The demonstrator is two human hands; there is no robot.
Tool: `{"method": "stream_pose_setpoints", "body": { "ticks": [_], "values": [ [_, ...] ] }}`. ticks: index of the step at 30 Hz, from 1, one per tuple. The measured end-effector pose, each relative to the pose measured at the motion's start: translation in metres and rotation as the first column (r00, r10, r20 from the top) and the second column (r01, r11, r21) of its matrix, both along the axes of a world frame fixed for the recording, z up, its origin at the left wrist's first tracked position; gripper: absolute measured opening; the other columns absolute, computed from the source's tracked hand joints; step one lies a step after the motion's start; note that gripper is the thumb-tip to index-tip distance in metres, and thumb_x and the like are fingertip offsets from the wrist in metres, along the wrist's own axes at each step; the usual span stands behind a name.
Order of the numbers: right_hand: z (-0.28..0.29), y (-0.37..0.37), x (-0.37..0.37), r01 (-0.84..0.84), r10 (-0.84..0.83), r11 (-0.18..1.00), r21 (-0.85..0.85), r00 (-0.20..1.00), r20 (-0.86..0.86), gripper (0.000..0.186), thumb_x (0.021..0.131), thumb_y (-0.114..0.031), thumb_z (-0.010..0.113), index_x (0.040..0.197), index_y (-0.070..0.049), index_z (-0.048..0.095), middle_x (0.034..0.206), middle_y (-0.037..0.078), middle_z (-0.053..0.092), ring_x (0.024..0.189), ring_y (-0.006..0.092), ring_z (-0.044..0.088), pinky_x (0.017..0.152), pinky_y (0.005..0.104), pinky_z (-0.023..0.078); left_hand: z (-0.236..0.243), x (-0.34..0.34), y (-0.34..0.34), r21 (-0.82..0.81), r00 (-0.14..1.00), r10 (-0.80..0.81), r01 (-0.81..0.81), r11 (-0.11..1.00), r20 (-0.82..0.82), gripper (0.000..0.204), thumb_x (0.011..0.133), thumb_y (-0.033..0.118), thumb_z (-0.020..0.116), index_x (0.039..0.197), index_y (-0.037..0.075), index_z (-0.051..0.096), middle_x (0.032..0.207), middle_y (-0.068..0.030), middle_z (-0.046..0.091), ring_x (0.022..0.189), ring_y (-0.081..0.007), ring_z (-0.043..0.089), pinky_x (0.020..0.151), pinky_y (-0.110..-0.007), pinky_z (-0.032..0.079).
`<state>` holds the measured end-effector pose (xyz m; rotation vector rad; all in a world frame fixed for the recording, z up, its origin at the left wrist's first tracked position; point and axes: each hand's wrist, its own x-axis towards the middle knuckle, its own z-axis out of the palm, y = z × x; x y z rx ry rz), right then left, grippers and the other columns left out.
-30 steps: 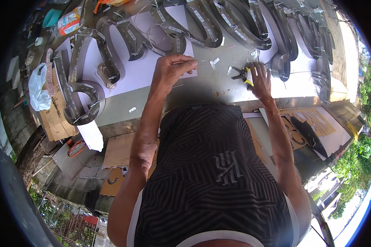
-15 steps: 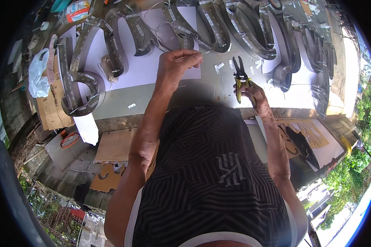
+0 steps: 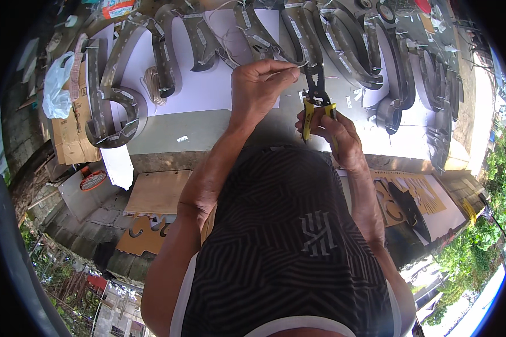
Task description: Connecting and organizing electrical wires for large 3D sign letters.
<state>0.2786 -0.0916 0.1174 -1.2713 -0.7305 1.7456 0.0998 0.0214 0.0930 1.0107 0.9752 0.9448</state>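
Note:
My left hand (image 3: 261, 92) is closed in a pinch over the middle of the table, holding what looks like a thin pale wire (image 3: 302, 65) that sticks out past the fingertips. In my right hand (image 3: 343, 137) is a wire stripper (image 3: 316, 84) with yellow-and-black handles and a dark, notched head. Its jaws point away from me, right beside the tip of the wire. Whether the jaws touch the wire, I cannot tell. Beyond both hands stand grey letter-shaped metal frames (image 3: 168, 62) lined with small white LED modules joined by wires.
White sheets (image 3: 194, 92) lie under the frames, with small white scraps (image 3: 182, 139) around. A coil of wire (image 3: 152, 84) rests at the left. A clear plastic bag (image 3: 58, 92) and cardboard (image 3: 76, 135) stand at the left edge. Cut boards (image 3: 157, 191) lie below the table's near edge.
My right hand has brought the wire stripper left, up to my left fingertips, and its jaws look closer together. The left hand has shifted slightly right and away from me.

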Motion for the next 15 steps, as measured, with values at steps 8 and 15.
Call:
{"method": "stream_pose_setpoints", "body": {
  "ticks": [8,15],
  "values": [
    [0.0041,0.0076,-0.006,-0.075,0.074,0.997,0.008,0.993,0.096,0.056,0.098,-0.038,0.045,0.123,0.01,0.055,0.117,0.019,0.063,0.105,0.0261,0.064,0.1,0.0391,0.045,-0.0014,-0.0037,-0.002,0.032,1.0,0.029,-0.028,0.999,-0.013,0.018,0.085,0.002,0.074,0.101,-0.006,0.072,0.092,-0.0142,0.073,0.086,-0.0202,0.072,0.081,-0.028,0.059],
    [0.0022,0.0086,-0.007,-0.117,0.103,0.992,0.056,0.973,0.207,0.053,0.099,-0.037,0.045,0.121,0.009,0.058,0.103,0.017,0.068,0.102,0.025,0.064,0.097,0.0366,0.045,-0.0048,-0.0067,-0.0033,0.087,0.998,0.019,-0.015,0.996,-0.055,0.016,0.085,0.004,0.074,0.1,-0.003,0.073,0.089,-0.0113,0.073,0.085,-0.0166,0.071,0.079,-0.026,0.058]
  ]
}}
